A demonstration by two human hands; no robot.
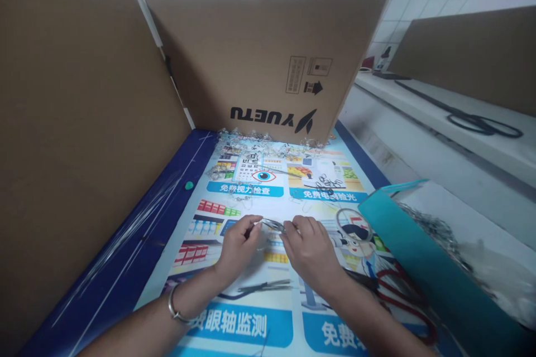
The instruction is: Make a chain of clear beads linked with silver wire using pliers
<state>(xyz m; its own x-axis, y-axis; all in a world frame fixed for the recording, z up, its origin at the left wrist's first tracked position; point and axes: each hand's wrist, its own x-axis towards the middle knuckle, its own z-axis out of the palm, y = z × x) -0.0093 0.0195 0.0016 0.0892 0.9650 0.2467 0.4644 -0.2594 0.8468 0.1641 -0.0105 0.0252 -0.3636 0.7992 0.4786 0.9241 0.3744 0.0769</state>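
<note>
Both my hands meet over the middle of the printed mat (247,206). My right hand (307,248) is closed around what looks like slim silver pliers (274,225), whose tips point left. The fingers of my left hand (240,242) are pinched together at those tips; whatever they hold is too small to make out. Beneath my wrists lies a bundle of thin dark and silver wires (268,287). A coil of wire (354,225) rests right of my right hand. Red-handled scissors (397,284) lie partly behind my right forearm.
A teal box (422,251) with tangled metal wire pieces and plastic bags stands at the right. Clear wire pieces (238,139) line the foot of the cardboard wall (259,56). Black wire loops (329,184) lie at the back right. Long thin wires (138,217) lie along the left edge.
</note>
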